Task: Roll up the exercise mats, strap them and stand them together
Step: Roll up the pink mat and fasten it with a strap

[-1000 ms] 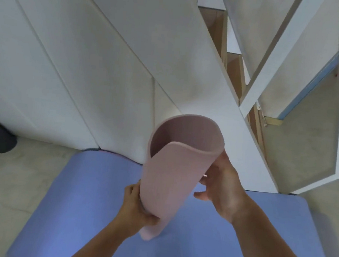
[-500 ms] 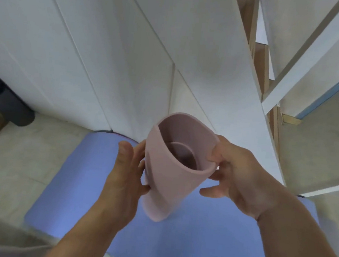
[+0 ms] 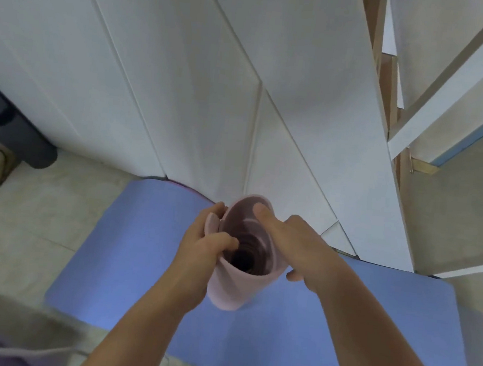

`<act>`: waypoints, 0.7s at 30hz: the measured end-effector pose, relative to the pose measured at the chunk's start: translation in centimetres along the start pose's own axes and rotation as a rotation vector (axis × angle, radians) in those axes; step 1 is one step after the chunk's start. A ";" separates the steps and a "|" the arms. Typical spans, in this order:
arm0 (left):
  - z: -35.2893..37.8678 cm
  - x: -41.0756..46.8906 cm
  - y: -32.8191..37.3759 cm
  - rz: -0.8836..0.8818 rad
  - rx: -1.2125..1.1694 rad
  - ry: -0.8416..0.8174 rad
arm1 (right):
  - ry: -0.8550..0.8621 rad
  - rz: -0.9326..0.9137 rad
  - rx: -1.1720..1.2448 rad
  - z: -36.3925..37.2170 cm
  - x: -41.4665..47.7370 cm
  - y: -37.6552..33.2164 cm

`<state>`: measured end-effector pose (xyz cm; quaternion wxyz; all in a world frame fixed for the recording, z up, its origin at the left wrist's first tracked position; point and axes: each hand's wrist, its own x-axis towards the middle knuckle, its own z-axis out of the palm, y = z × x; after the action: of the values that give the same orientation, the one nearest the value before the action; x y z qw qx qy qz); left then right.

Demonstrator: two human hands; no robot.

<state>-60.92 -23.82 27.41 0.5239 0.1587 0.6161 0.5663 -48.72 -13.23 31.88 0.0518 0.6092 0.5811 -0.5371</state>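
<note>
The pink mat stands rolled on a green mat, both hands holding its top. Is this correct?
No: the head view shows the pink mat on a blue mat, not green; the left hand and right hand do hold its top.

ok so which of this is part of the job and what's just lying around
Job: rolled pink mat, held on end by left hand and right hand; blue mat, lying flat, unrolled.
Lying about: dark cylinder, far left, unclear what; white cabinet doors.
</note>
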 end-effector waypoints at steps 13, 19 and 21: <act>-2.7 6.8 -10.5 -0.161 0.123 -0.047 | 0.175 -0.077 0.024 7.8 8.7 10.3; -3.5 9.1 -12.5 -0.190 0.135 0.003 | 0.184 -0.044 0.272 9.1 11.2 12.3; -3.7 9.3 -12.0 -0.193 0.152 0.084 | 0.153 -0.038 0.106 8.2 11.5 11.7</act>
<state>-62.92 -22.08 12.03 0.5364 0.1140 0.6910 0.4711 -47.58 -15.15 13.70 -0.0354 0.6393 0.5656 -0.5198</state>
